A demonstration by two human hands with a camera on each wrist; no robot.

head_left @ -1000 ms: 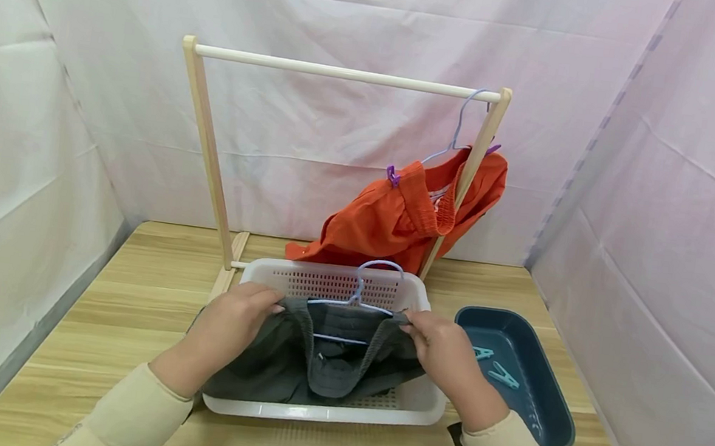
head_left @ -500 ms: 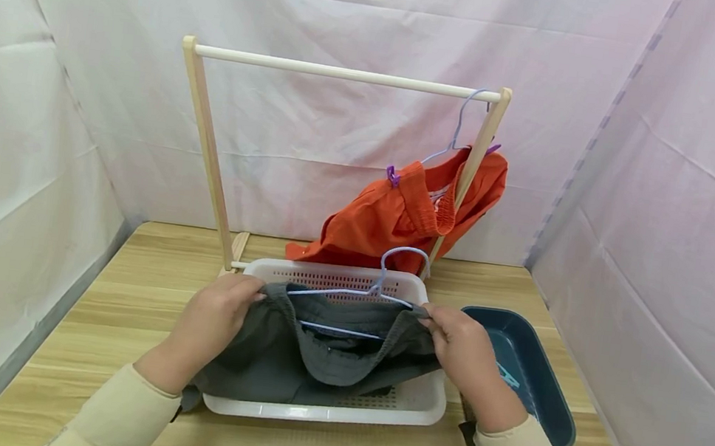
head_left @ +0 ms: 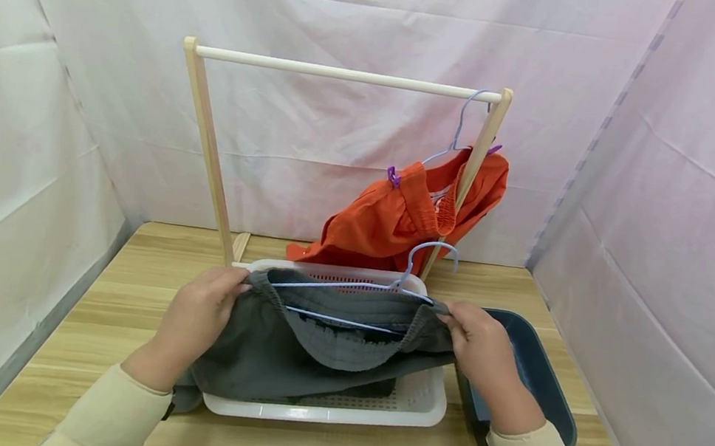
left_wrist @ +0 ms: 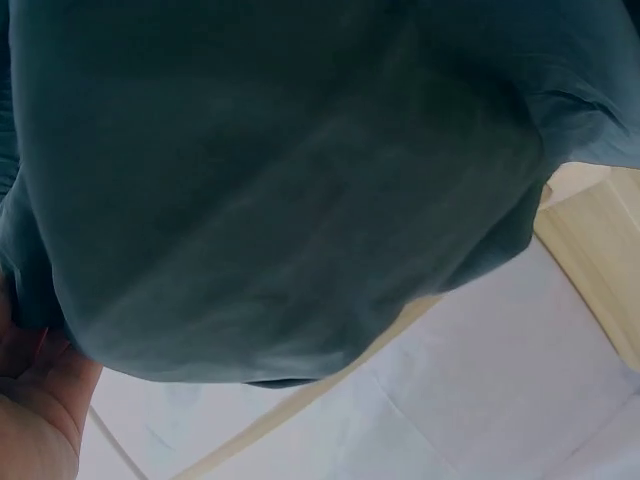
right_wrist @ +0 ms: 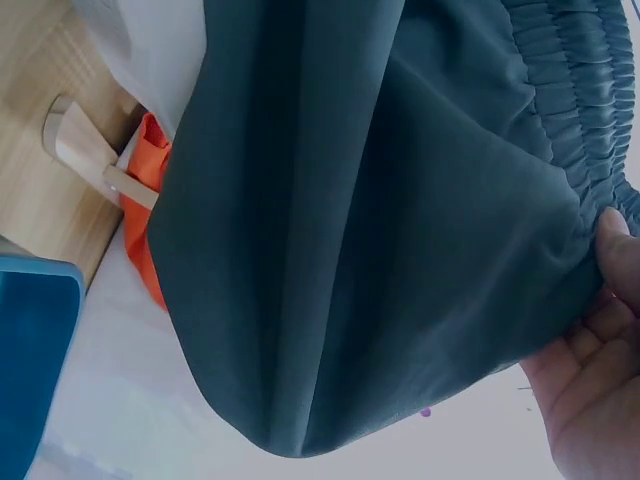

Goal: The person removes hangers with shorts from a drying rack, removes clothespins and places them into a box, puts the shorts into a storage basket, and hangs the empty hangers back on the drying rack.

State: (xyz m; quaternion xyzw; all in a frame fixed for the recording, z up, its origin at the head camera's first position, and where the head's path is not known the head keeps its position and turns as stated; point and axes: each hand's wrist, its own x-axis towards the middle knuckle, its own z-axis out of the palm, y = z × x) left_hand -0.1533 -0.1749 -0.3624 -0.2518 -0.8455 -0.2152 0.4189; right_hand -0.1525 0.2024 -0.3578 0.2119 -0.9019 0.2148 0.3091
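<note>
Dark grey-green pants point(head_left: 268, 353) with a gathered elastic waistband are held spread above the white basket point(head_left: 267, 411). My left hand point(head_left: 199, 315) pinches the waistband's left end, while my right hand point(head_left: 483, 343) pinches its right end. Inside the waist opening lies a light blue hanger point(head_left: 350, 283), its hook standing up and turned to the right. The hanger's lower bar crosses the opening. In the right wrist view, thumb and fingers of the right hand point(right_wrist: 600, 370) grip the elastic edge. The left wrist view is mostly filled by the pants' cloth point(left_wrist: 280, 200).
Behind the basket stands a wooden rack point(head_left: 349, 73). Orange pants point(head_left: 378, 218) hang at its right end on a blue hanger with purple clips point(head_left: 393, 177). A dark blue tray point(head_left: 536, 371) lies right, partly behind the right hand. White cloth walls surround the table point(head_left: 99, 310).
My hands have moved apart and slightly up, stretching the waistband wider. The hanger has shifted right and up with it. The right hand now hides the clips in the tray.
</note>
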